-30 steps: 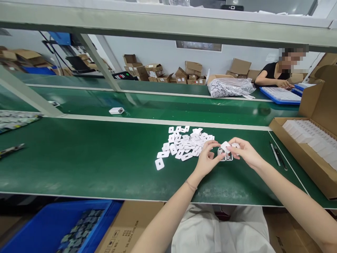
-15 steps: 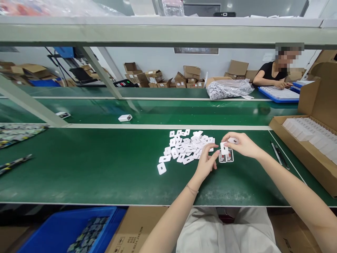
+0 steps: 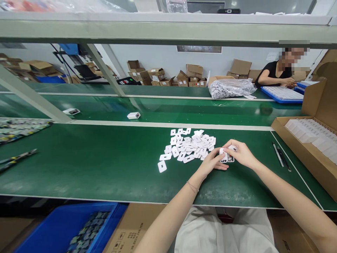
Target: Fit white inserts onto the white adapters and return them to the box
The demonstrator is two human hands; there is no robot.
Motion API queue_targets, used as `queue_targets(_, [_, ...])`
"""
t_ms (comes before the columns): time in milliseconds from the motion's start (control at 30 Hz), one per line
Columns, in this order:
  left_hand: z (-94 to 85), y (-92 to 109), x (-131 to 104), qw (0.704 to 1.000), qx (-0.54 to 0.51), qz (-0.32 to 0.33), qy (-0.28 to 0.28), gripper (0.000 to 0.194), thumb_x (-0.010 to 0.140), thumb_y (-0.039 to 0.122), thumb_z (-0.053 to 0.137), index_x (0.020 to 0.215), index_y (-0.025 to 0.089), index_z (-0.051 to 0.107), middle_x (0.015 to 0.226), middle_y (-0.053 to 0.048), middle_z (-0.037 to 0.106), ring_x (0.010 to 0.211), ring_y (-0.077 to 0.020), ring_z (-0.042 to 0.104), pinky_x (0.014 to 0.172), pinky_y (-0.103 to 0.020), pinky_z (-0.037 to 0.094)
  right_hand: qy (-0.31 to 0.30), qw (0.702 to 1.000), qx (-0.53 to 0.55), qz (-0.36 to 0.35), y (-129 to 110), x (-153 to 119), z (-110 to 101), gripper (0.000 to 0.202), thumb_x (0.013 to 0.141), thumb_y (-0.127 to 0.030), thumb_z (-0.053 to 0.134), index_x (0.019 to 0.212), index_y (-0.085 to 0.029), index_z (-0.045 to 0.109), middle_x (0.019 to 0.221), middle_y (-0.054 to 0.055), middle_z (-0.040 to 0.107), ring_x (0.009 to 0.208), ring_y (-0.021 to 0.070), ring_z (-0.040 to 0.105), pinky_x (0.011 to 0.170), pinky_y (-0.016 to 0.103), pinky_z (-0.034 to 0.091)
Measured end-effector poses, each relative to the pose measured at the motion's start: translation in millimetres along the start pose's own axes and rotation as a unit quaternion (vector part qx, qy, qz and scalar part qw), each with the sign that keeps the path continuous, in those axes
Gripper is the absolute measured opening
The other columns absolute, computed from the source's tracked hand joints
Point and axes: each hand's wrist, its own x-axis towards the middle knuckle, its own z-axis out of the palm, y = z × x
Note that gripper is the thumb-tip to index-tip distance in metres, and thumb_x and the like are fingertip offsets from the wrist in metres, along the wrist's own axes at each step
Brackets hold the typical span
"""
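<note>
Two small white open-ended housings (image 3: 231, 159) stand side by side on the green bench, with metal and reddish parts inside. My left hand (image 3: 212, 162) is closed around the left one, thumb at its upper edge and fingers along its near side. Over that same housing, my right hand (image 3: 241, 153) holds a white cover plate (image 3: 222, 151) by its fingertips; whether the plate is seated cannot be made out. A second white plate (image 3: 233, 148) shows under the right fingers. Left of my hands lies a loose pile of white cover plates (image 3: 188, 144) with rectangular slots.
Tweezers (image 3: 281, 156) lie at the right, beside a cardboard box (image 3: 292, 135) of white housings. Two white housings (image 3: 133, 115) lie across the rail. Patterned strips are at the left. A co-worker (image 3: 273, 73) sits at a blue tray (image 3: 283, 95). A shelf beam (image 3: 168, 33) crosses above.
My left hand has moved right and closed on the left housing. The right hand has lowered the cover plate onto or just above it. The view has shifted slightly.
</note>
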Motion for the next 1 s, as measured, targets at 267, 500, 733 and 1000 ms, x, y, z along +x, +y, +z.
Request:
queue_targets(267, [-1.7, -3, 3, 1.0, -0.007, 0.001, 0.003, 0.049, 0.081, 0.039, 0.072, 0.122, 0.017, 0.055, 0.106, -0.012, 0.069, 0.073, -0.0211, 0.075, 0.073, -0.033, 0.062, 0.012, 1.0, 0.022, 0.013, 6, -6, 4, 0.024, 0.083, -0.045, 0.063, 0.08, -0.021, 0.064, 0.08, 0.001, 0.065, 0.072, 0.0161, 0.058, 0.066, 0.028, 0.043])
queue_targets(500, [-3.0, -5, 4, 1.0, -0.021, 0.006, -0.004, 0.055, 0.076, 0.034, 0.078, 0.122, 0.015, 0.055, 0.1, -0.011, 0.069, 0.071, -0.0207, 0.075, 0.072, -0.032, 0.062, -0.006, 0.991, -0.123, -0.042, 5, -8, 0, 0.021, 0.087, -0.041, 0.057, 0.095, -0.024, 0.064, 0.109, 0.006, 0.057, 0.075, 0.0162, 0.058, 0.063, 0.03, 0.045])
queue_targets(733, [-2.5, -8, 5, 0.999, -0.042, 0.001, 0.008, 0.051, 0.076, 0.029, 0.078, 0.12, 0.018, 0.055, 0.128, -0.015, 0.059, 0.073, -0.0199, 0.075, 0.073, -0.031, 0.063, -0.203, 0.924, -0.324, -0.025, -34, 32, -30, 0.015, 0.089, -0.029, 0.056, 0.093, -0.024, 0.07, 0.103, 0.002, 0.066, 0.087, 0.0185, 0.062, 0.066, 0.027, 0.039])
queue_targets(1000, [-1.4, -9, 6, 0.998, -0.059, -0.013, 0.027, 0.051, 0.076, 0.028, 0.078, 0.119, 0.017, 0.054, 0.147, -0.018, 0.042, 0.074, -0.0226, 0.076, 0.072, -0.032, 0.064, -0.435, 0.809, -0.396, 0.022, -67, 101, -24, 0.023, 0.069, -0.027, 0.076, 0.091, -0.021, 0.075, 0.087, 0.003, 0.07, 0.074, 0.0184, 0.06, 0.058, 0.026, 0.035])
